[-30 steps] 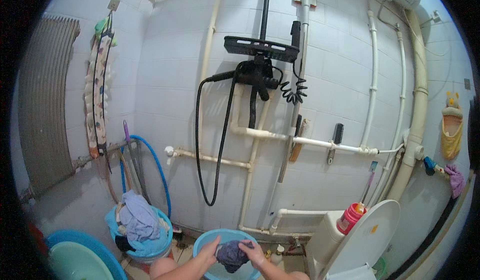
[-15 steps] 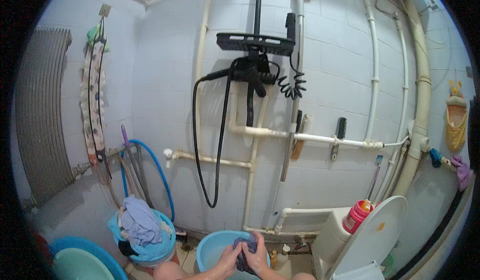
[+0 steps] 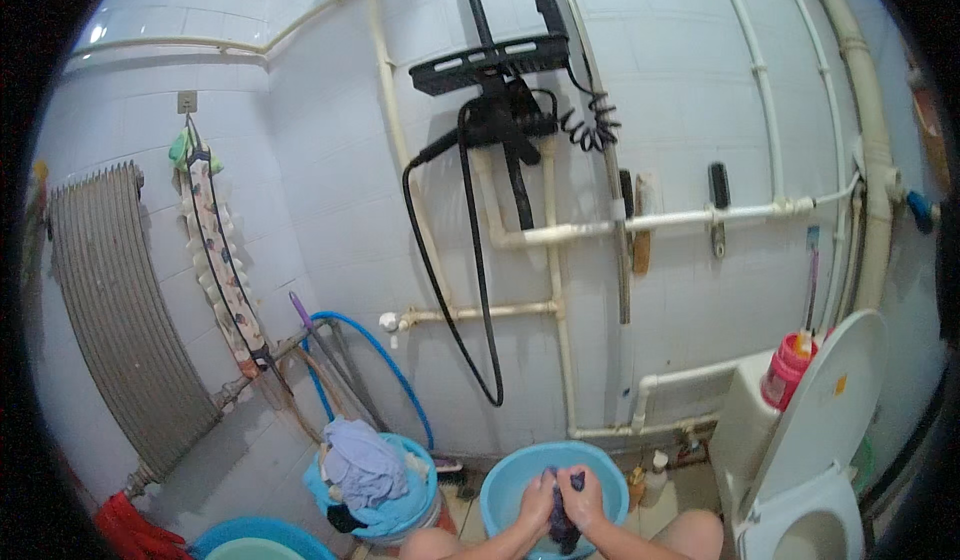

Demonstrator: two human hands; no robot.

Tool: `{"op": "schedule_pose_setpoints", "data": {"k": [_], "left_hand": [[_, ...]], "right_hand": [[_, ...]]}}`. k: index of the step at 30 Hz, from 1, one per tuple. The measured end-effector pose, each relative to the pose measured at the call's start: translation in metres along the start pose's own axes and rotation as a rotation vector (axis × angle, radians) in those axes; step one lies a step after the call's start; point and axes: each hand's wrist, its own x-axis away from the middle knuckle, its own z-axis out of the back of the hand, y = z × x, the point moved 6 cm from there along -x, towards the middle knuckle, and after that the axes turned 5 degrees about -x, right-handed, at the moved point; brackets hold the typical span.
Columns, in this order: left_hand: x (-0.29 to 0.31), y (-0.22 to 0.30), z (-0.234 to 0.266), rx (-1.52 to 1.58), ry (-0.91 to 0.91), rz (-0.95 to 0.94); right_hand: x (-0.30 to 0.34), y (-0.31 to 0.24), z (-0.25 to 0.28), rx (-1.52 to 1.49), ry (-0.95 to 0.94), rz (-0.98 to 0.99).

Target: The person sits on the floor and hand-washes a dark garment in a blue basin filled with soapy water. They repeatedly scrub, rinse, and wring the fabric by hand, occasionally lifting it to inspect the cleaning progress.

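Over a light blue basin (image 3: 497, 480) I hold a wet, dark purple cloth (image 3: 562, 532); its kind does not show. My left hand (image 3: 537, 505) is closed around one side of it. Beside it, my right hand (image 3: 583, 502) grips the other side, with a dark bit of fabric poking out by the thumb. The lower end of the cloth hangs down into the basin between my wrists. Both hands sit close together, their knuckles toward the wall.
Left of the basin stands a bucket (image 3: 420, 490) heaped with clothes, a lavender garment (image 3: 365, 463) on top. Nested basins (image 3: 255, 538) and red gloves (image 3: 140, 535) lie farther left. A toilet (image 3: 800, 505) with raised lid stands right; small bottles (image 3: 655, 475) are beside the basin.
The view has tilted and swung left, so the basin and hands appear farther right. My hands have shifted on the cloth, which hangs longer below them now.
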Motion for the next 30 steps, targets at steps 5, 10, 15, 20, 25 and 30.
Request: {"op": "schedule_pose_setpoints", "data": {"k": [5,10,15,20,25,30], "left_hand": [[-0.031,-0.067,0.019,-0.094,-0.083,0.071],[0.003,0.033,0.011,0.119,-0.126,0.102],[-0.022,0.04,0.003,0.159,-0.16,0.112],[-0.026,-0.017,0.004,0.542,-0.272,0.086],[-0.025,-0.038,-0.006,0.513,-0.063,0.169],[0.002,-0.006,-0.017,0.473,-0.05,0.303]], "right_hand": [[-0.004,0.025,0.004,-0.022,-0.087,-0.277],[-0.006,0.027,-0.007,0.208,-0.169,-0.187],[0.035,-0.075,-0.026,0.204,-0.096,0.673],[0.035,-0.062,-0.045,0.472,-0.183,0.7],[-0.009,-0.01,-0.028,0.319,0.014,0.356],[-0.036,0.092,0.0,-0.391,-0.023,-0.66]]}}
